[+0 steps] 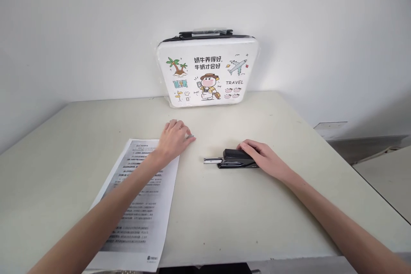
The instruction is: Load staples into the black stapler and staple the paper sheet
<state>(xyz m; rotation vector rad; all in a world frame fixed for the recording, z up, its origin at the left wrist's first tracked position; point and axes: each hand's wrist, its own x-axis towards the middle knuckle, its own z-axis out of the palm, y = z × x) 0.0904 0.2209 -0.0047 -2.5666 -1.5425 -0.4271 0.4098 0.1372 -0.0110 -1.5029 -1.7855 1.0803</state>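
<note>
A black stapler (239, 159) lies on the table with its metal staple tray (213, 161) sticking out to the left. My right hand (261, 158) is closed around the stapler's right end, thumb on top. Left of it, my left hand (176, 137) is just above the table by the top right corner of a printed sheet (135, 218). Its thumb and fingers pinch a small grey strip (190, 136) that looks like staples; most of it is hidden by the fingers. My left forearm crosses over the sheet.
A white case (208, 72) with cartoon travel prints and a black handle stands upright at the back of the pale table (205, 214), in front of the wall. Another pale surface (388, 171) lies beyond the table's right edge.
</note>
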